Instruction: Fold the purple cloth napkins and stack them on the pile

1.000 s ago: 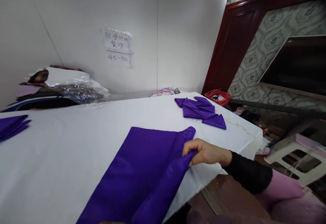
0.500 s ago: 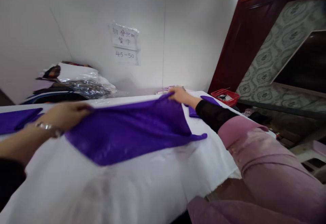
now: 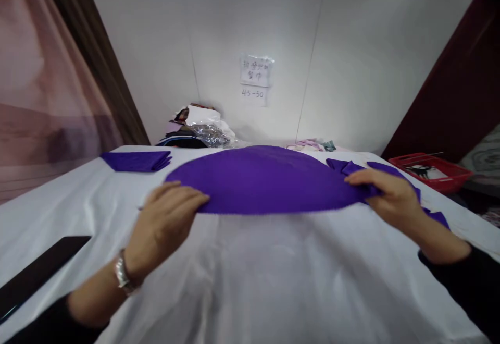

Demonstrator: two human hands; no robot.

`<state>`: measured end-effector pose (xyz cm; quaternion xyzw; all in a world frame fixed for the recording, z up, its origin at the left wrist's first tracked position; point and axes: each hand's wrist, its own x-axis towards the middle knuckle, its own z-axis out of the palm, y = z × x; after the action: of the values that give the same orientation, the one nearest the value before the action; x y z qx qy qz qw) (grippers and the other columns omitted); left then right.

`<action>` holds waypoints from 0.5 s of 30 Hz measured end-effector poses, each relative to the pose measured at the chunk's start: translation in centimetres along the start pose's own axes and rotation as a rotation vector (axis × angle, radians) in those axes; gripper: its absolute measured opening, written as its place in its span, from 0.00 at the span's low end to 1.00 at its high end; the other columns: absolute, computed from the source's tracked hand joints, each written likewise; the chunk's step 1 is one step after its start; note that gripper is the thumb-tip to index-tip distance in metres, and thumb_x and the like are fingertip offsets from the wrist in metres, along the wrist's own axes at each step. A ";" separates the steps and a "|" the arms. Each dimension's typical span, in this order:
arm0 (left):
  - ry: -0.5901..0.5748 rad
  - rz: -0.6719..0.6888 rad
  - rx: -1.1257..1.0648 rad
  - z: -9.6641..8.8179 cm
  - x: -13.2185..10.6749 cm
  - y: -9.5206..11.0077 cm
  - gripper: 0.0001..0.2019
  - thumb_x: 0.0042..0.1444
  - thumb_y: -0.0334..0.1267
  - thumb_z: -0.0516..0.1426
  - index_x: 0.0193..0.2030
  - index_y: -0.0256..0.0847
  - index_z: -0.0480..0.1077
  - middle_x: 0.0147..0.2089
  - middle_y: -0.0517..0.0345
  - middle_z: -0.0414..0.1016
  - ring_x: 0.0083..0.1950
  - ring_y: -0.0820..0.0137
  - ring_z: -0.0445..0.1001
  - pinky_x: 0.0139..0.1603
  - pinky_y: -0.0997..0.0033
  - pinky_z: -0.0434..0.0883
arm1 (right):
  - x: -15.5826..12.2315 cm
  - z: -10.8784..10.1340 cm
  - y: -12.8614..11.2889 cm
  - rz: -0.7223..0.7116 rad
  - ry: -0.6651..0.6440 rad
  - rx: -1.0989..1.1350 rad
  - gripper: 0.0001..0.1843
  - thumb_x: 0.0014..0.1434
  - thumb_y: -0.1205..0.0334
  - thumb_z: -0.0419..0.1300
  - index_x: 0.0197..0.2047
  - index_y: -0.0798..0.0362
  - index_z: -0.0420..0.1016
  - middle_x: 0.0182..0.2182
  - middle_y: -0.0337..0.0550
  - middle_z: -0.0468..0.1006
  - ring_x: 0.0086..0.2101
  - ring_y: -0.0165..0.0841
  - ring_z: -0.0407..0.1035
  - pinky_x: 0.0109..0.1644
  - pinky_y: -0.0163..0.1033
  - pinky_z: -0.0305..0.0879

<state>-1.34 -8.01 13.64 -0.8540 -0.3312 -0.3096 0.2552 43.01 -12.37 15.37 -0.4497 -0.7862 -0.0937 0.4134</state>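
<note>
A purple cloth napkin [image 3: 261,180] is stretched sideways between my two hands above the white tablecloth [image 3: 258,266], its near edge almost straight and its far edge curved. My left hand [image 3: 167,219], with a silver bracelet at the wrist, pinches the napkin's near left corner. At the right end, my right hand [image 3: 392,195] grips the other corner between thumb and fingers. Behind that hand lie more purple napkins [image 3: 390,169], partly hidden by it. A folded stack of purple napkins [image 3: 136,160] rests on the table's far left.
A dark flat object [image 3: 41,271] lies at the near left. Cloths in clear plastic [image 3: 207,127] are piled against the wall, beside pink fabric [image 3: 307,145]. A red basket [image 3: 433,172] stands at the right. A paper sign [image 3: 254,81] hangs on the wall; a curtain [image 3: 50,73] borders the left.
My view has turned left. The napkin, earlier draped and slanting with a loose end, is now spread wider and flatter between my hands. Both hands still hold it.
</note>
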 end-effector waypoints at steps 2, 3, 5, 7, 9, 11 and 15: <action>-0.102 0.017 -0.073 2.1 -3.3 1.6 0.13 0.57 0.27 0.50 0.45 0.40 0.72 0.42 0.57 0.78 0.44 0.71 0.75 0.57 0.60 0.63 | -3.8 1.9 0.3 0.078 -0.125 0.086 0.10 0.54 0.66 0.55 0.39 0.45 0.74 0.36 0.44 0.78 0.39 0.38 0.74 0.44 0.45 0.70; -0.138 -0.002 -0.109 2.9 -4.6 2.4 0.14 0.58 0.27 0.48 0.44 0.41 0.72 0.41 0.56 0.79 0.44 0.71 0.75 0.56 0.61 0.64 | -5.5 2.8 0.2 0.126 -0.180 0.128 0.09 0.54 0.65 0.55 0.37 0.46 0.74 0.36 0.45 0.79 0.39 0.38 0.74 0.43 0.45 0.70; -0.204 -0.049 -0.170 4.1 -6.7 3.7 0.14 0.59 0.26 0.47 0.41 0.41 0.72 0.40 0.56 0.79 0.43 0.71 0.75 0.53 0.62 0.66 | -8.4 4.2 -0.4 0.241 -0.324 0.193 0.08 0.54 0.65 0.55 0.37 0.46 0.74 0.36 0.46 0.78 0.38 0.39 0.74 0.43 0.45 0.70; -0.254 -0.097 -0.206 4.6 -8.0 4.7 0.14 0.59 0.26 0.47 0.39 0.41 0.72 0.39 0.57 0.79 0.42 0.71 0.76 0.52 0.62 0.67 | -10.9 5.2 -1.3 0.329 -0.469 0.256 0.08 0.53 0.66 0.55 0.35 0.46 0.74 0.35 0.46 0.78 0.37 0.39 0.73 0.42 0.44 0.71; -0.284 -0.150 -0.225 4.7 -9.0 5.1 0.14 0.58 0.26 0.47 0.39 0.42 0.72 0.38 0.58 0.79 0.41 0.70 0.76 0.52 0.62 0.68 | -13.1 5.5 -2.2 0.414 -0.568 0.300 0.08 0.53 0.65 0.55 0.35 0.45 0.74 0.34 0.45 0.78 0.37 0.40 0.73 0.40 0.44 0.72; -0.305 -0.202 -0.251 4.4 -9.9 5.4 0.14 0.57 0.26 0.47 0.38 0.42 0.73 0.38 0.58 0.79 0.40 0.70 0.76 0.50 0.62 0.69 | -15.0 5.5 -3.0 0.500 -0.591 0.319 0.08 0.53 0.61 0.57 0.36 0.42 0.75 0.35 0.45 0.79 0.38 0.42 0.74 0.42 0.46 0.72; -0.366 -0.296 -0.301 3.3 -11.9 5.6 0.14 0.55 0.26 0.48 0.39 0.44 0.72 0.40 0.58 0.78 0.43 0.68 0.75 0.50 0.63 0.69 | -16.9 4.4 -4.4 0.714 -0.561 0.323 0.15 0.45 0.53 0.64 0.39 0.33 0.78 0.42 0.46 0.79 0.44 0.48 0.73 0.50 0.53 0.71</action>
<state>-3.09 -14.36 1.80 -0.8663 -0.4432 -0.2300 0.0134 41.37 -23.25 1.11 -0.6294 -0.6685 0.3021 0.2563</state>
